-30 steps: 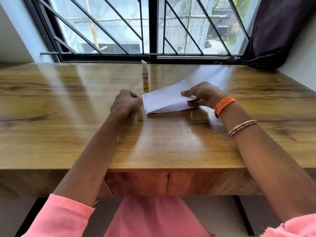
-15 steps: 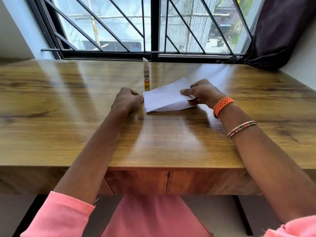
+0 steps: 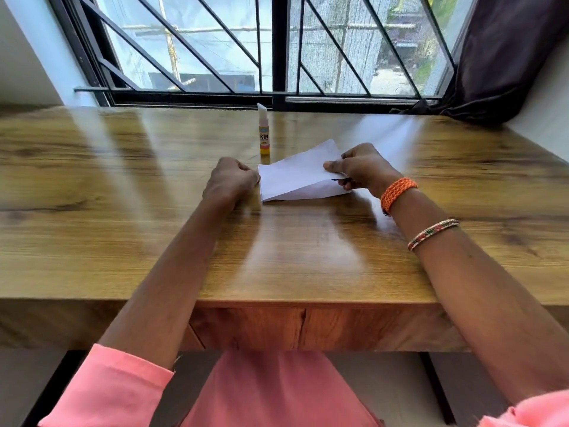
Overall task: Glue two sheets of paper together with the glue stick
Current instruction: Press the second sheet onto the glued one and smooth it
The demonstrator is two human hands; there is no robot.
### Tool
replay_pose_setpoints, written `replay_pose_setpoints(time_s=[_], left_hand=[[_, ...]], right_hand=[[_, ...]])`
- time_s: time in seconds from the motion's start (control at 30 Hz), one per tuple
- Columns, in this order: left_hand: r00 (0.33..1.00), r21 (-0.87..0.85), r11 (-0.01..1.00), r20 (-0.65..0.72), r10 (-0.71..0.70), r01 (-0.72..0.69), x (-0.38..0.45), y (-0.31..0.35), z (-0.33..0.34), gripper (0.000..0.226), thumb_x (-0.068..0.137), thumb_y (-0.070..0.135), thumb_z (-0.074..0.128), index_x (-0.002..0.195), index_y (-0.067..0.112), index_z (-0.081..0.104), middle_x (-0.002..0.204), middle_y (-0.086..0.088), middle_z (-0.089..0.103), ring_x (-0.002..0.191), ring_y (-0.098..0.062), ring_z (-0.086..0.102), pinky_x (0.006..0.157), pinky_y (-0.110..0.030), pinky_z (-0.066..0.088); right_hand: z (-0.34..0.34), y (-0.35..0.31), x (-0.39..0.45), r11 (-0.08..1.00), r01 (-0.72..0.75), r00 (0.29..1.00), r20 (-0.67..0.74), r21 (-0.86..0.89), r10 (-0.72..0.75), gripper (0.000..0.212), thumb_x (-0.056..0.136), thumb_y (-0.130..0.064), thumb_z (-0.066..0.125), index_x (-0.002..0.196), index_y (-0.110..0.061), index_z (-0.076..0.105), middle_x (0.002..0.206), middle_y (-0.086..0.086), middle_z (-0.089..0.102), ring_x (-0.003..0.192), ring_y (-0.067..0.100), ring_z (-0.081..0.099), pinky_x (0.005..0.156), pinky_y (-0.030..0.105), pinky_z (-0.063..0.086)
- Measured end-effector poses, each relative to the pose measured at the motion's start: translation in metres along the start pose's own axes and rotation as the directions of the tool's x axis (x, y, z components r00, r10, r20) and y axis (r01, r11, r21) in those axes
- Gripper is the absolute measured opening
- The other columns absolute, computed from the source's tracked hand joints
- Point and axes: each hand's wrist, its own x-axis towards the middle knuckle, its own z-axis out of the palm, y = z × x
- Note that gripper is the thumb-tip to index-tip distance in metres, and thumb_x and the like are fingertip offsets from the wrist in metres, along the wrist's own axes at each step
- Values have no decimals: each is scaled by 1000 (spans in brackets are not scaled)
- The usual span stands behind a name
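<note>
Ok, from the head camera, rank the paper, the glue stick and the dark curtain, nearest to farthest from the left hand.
1. Paper: right beside the left hand, at its knuckles.
2. Glue stick: upright, just beyond, toward the window.
3. Dark curtain: far right corner.

The right hand [image 3: 361, 171] covers the right end of the white paper [image 3: 295, 177], so the edges there cannot be traced, and whether one sheet or two lie under it cannot be told. The curled left hand [image 3: 231, 181] hides its own fingertips and the paper's left corner, so contact there is unclear. The glue stick [image 3: 264, 134] label is too small to read in full, and both sleeves are cut by the bottom edge.
</note>
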Motion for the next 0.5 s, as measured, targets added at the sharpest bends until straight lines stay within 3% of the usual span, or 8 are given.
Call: replay_pose_setpoints(time_s=[0.07,0.13,0.2,0.27,0.43,0.5], left_hand=[[1000,4,1000,3,-1,1,-1,1,0,35,62,24,55,89,14,74,92,-16,71,89,-35,66,82,-41,53],[1000,10,1000,9,-1,1,-1,1,0,27,71,19,57,91,12,74,79,-13,67,75,-32,56,70,-36,45],[1000,8,1000,8,-5,5,-1,1,-1,25,75,17,57,92,11,74,62,-3,55,72,-25,49,68,-31,37],[1000,15,1000,8,-10,10,-1,1,-1,24,76,16,57,93,10,73,58,0,50,71,-24,48,68,-30,37],[999,18,1000,34,5,-6,-2,1,-2,24,72,18,58,90,13,74,67,-3,60,77,-28,56,71,-32,42],[999,30,999,38,17,-18,-2,-1,-2,23,65,23,61,84,17,73,80,-6,68,89,-29,64,83,-37,51]], right_hand=[[0,1,1,1000,-2,1000,-7,8,2,20,82,-10,71,69,-3,58,60,9,55,43,14,49,36,16,43],[1,2,2,1000,0,1000,-15,-4,0,19,82,-12,72,71,-3,60,61,9,57,43,13,50,36,16,43],[2,3,3,1000,5,1000,-16,-28,-5,17,82,-13,72,75,-1,62,63,9,57,43,15,49,36,17,43],[3,4,3,999,13,1000,-18,-46,-14,17,82,-14,72,83,0,65,64,9,58,44,15,50,36,16,43],[3,4,1,995,45,998,-28,-91,-48,15,84,-15,70,78,-2,63,65,8,60,43,13,50,35,16,42],[3,4,0,993,55,998,-37,-108,-59,17,84,-15,70,72,-5,61,66,7,60,42,11,51,35,15,42]])
